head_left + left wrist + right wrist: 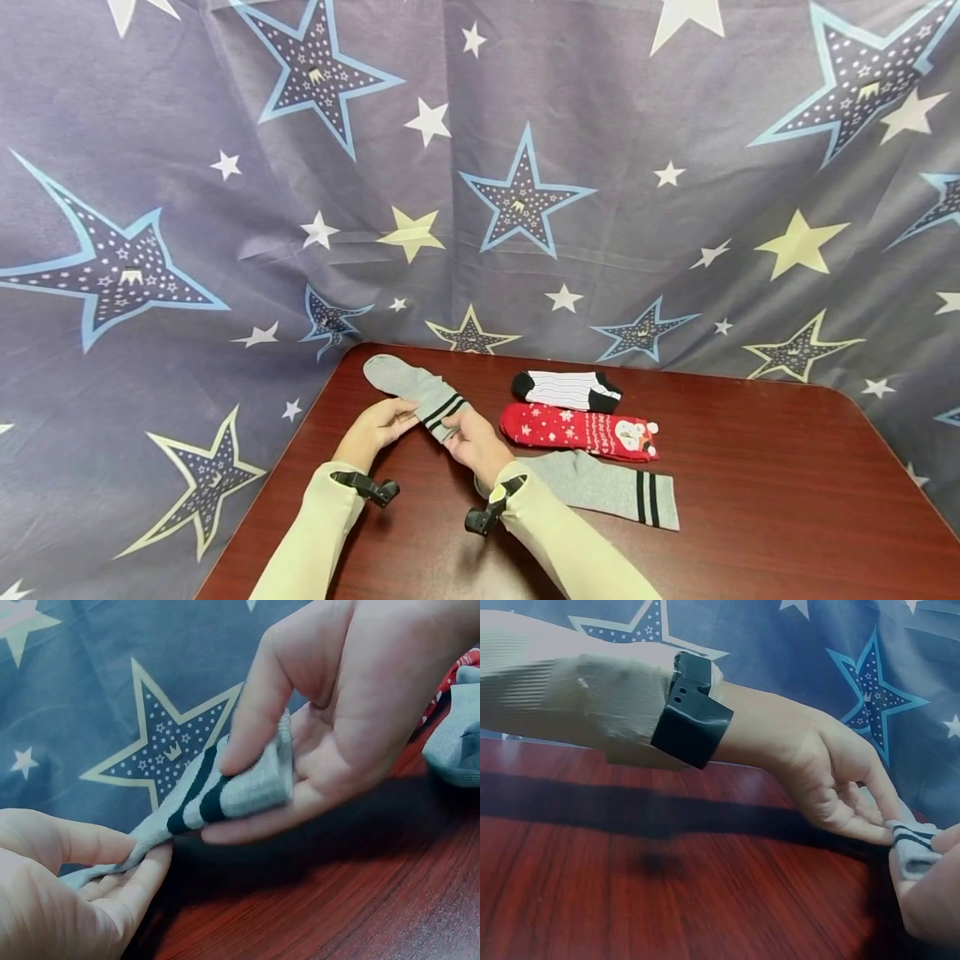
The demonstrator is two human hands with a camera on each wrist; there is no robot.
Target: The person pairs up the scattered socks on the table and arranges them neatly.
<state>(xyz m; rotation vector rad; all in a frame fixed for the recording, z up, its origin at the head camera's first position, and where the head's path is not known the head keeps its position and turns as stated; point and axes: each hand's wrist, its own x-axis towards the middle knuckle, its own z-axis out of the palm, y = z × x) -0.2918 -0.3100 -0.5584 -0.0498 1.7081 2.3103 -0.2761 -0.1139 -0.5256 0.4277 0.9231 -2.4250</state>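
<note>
A grey sock [408,382] with two black stripes is held between both hands above the table's left part, its toe pointing to the back left. My left hand [378,428] pinches its edge near the middle, thumb against fingers. At the cuff, my right hand [476,443] grips the sock, thumb on top and fingers beneath, as the left wrist view shows near the sock's black stripes [196,796]. A matching grey sock [600,485] lies flat on the table to the right, its toe partly hidden behind the right wrist.
Beyond the matching sock lie a red patterned sock [577,431] and a white sock with black toe and heel [567,390]. All rest on the dark red wooden table [787,483]. A star-printed cloth [615,208] hangs behind it and at the left.
</note>
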